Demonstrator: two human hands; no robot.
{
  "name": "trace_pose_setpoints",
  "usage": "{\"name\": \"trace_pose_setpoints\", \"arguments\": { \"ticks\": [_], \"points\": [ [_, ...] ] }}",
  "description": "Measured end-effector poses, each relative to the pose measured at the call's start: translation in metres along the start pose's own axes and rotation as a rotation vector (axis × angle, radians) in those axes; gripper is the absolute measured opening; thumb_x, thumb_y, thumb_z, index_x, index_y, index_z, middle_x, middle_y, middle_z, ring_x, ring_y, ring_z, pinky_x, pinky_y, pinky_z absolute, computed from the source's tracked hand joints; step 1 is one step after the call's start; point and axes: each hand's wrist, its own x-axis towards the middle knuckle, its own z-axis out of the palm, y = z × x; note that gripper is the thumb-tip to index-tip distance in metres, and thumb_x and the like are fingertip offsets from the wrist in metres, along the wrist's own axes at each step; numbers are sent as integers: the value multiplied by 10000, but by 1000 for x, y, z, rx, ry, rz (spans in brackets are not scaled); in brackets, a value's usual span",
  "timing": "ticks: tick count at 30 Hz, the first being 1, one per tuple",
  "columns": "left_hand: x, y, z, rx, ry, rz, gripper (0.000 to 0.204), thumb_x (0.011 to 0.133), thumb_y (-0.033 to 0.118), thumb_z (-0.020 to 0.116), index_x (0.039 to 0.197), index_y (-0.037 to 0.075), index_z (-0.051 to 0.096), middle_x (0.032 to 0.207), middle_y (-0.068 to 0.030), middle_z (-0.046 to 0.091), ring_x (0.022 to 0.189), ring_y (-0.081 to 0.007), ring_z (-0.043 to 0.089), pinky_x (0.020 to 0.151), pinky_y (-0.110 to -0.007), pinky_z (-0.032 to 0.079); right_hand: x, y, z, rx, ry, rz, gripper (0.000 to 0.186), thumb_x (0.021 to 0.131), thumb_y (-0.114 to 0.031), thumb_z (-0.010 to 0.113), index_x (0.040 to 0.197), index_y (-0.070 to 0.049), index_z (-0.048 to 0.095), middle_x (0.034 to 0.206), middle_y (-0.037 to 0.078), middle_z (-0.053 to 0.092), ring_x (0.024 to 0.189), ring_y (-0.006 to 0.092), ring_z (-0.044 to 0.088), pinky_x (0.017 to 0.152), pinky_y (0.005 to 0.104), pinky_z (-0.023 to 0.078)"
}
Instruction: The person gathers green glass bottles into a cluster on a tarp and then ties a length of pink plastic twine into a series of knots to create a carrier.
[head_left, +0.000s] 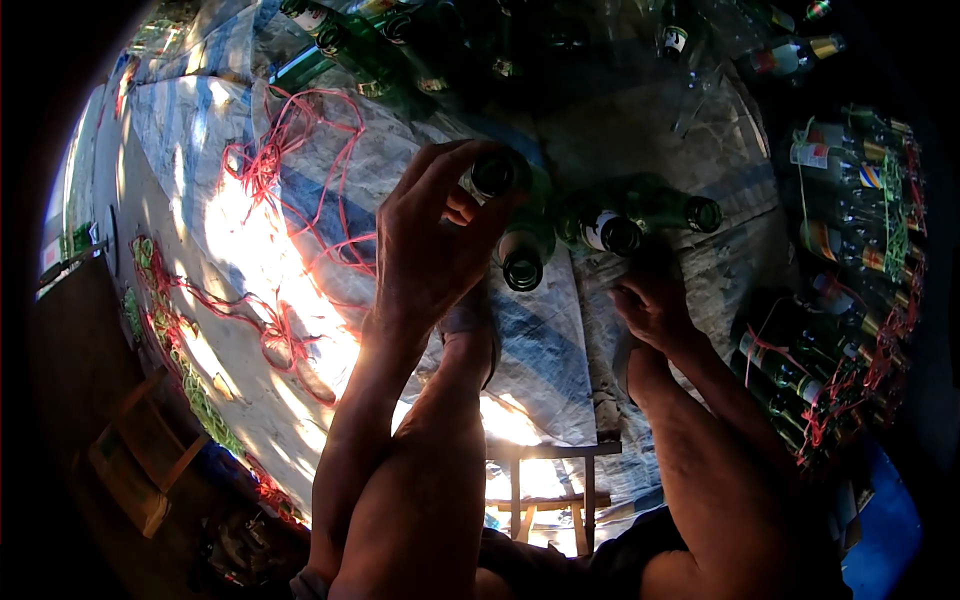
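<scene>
My left hand [425, 240] grips a green glass bottle [495, 175] near its open mouth. Just below that bottle, a second green bottle [522, 262] shows its dark mouth. Right of them are a labelled green bottle [615, 232] and another green bottle [700, 213]. My right hand [650, 305] is lower, beneath the labelled bottle, with its fingers curled; whether they hold anything is hidden in shadow. Between my bare legs, part of a small wooden frame [560, 448] shows at the bottom.
A striped woven tarp [540, 350] covers the ground, with tangled pink string [270, 150] at left and centre-left. Several green bottles [340, 40] lie along the top. Tied bundles of bottles [840, 240] line the right side. A wooden stool [140, 450] stands lower left; a blue object [885, 530] is lower right.
</scene>
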Motion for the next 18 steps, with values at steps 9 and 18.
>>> {"name": "trace_pose_setpoints", "arguments": {
  "ticks": [9,18],
  "points": [
    [-1,1,-1,12,1,-35,396,807,56,801,1182,40,677,1106,-102,685,728,-143,699,638,-262,553,-4,7,-18,159,25,305,77,894,-56,704,969,-53,687,732,87,631,654,159,621,606,304,486],
    [-9,-8,-7,10,-4,7,523,774,69,817,1259,15,630,1190,-121,653,740,-121,678,655,-268,547,13,20,-47,78,100,439,105,923,-120,699,914,-22,663,746,130,641,658,190,633,620,325,498]
  ]
}}
